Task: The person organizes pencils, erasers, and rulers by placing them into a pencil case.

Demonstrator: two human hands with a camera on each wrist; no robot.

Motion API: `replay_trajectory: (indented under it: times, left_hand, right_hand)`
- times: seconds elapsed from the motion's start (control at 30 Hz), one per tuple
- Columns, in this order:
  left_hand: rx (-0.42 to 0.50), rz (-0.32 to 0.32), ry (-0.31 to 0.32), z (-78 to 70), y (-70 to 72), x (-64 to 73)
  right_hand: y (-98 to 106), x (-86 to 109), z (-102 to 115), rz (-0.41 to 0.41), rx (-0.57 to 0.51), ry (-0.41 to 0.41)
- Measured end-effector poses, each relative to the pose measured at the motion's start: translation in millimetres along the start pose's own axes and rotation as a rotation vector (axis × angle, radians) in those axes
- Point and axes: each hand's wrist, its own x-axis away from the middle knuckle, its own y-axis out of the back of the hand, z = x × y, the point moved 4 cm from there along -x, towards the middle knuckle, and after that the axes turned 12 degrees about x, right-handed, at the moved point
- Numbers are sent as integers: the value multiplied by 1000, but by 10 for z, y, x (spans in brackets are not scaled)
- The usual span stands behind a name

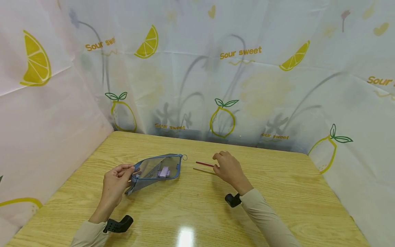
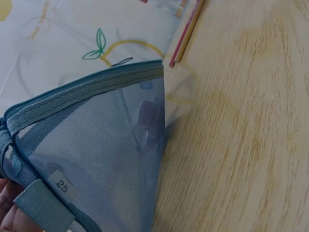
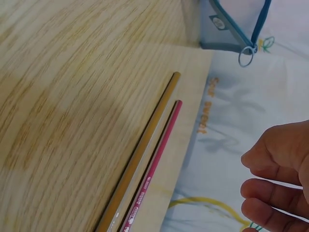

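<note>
In the head view, my left hand (image 1: 113, 185) pinches the near left end of a blue mesh zipper pouch (image 1: 142, 184). The pouch's mouth gapes, and a lilac block-like piece (image 1: 164, 171) lies inside; its kind is unclear. My right hand (image 1: 229, 169) hovers at the right ends of a red pencil (image 1: 203, 164) and a yellow pencil (image 1: 203, 170), which lie side by side on the table. Its fingers are loosely bent. In the right wrist view, the fingers (image 3: 273, 193) are apart from both pencils, whose far ends run out of frame.
The wooden table (image 1: 197, 206) is bordered at the back and sides by a white lemon-print curtain (image 1: 191, 79). A ring pull (image 1: 184, 157) hangs at the pouch's far corner. Black wrist mounts (image 1: 120, 224) sit on both wrists.
</note>
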Motion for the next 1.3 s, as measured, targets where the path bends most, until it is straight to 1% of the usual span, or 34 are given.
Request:
replay_trajectory:
  times: [0.17,0.37,0.47,0.63,0.87,1.0,1.1,1.3]
  left_hand:
    - [-12,-11,-3,-4,12,0]
    - [9,-9,7,-5,13,-3]
    - [9,-4,4,-9,10,-2]
    - [9,-10,2,-11,8,-4]
    - [6,-2,4,-7,3,-2]
    - [10,-8,10,-5,9,-5]
    - [-1,-3,7,-4,9,-7]
    - [7,3,13,-5,5,-9]
  right_hand:
    - [-61,3,-39,63,-5,-25]
    - [-117,21,-57,165,3,-52]
    - [-140,27,-55,191,17,-51]
    - [-172,36,-41,201,48,-40]
    - [-214,60,-18,184,94,-8]
    - [-246,80,-13,178,113,2]
    - [-275,95,-14,201,102,-2]
    - [-339,118,-23,281,85,-8]
